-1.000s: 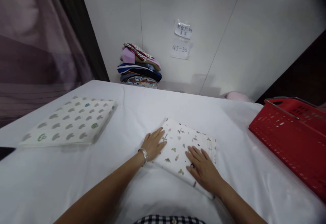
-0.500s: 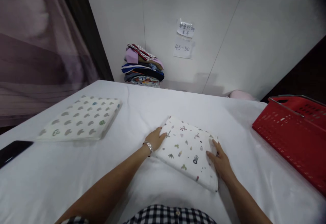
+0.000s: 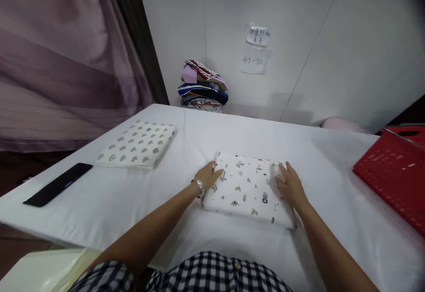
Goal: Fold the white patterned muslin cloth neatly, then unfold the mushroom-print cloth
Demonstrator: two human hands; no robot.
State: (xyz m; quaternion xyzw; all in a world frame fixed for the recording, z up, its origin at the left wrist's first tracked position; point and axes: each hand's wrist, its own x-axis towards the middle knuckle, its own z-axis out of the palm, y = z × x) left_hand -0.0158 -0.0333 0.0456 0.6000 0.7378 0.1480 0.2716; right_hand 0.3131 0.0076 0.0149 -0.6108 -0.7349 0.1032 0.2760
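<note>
A folded white cloth (image 3: 245, 190) printed with small plants and shapes lies on the white-covered table in front of me. At its left edge is my left hand (image 3: 206, 178), thumb on top and the other fingers along the side. My right hand (image 3: 292, 188) holds the opposite edge near the far right corner, its fingertips partly on the upper face. Both hands grip the cloth between them; the undersides of the fingers are hidden. Farther left sits another folded cloth (image 3: 137, 146), cream with grey mushroom-like prints, touched by neither hand.
On the right stands a red plastic basket (image 3: 395, 172) with a metal handle. A black flat object (image 3: 58, 185) lies near the table's left edge. Beyond the far edge, a stack of folded fabrics (image 3: 204, 86) rises against the wall. A pale stool or chair (image 3: 43, 270) is at lower left.
The camera view has shifted left. The printed cloth has turned slightly, its near edge now more level, and my right hand has moved up toward its far right corner.
</note>
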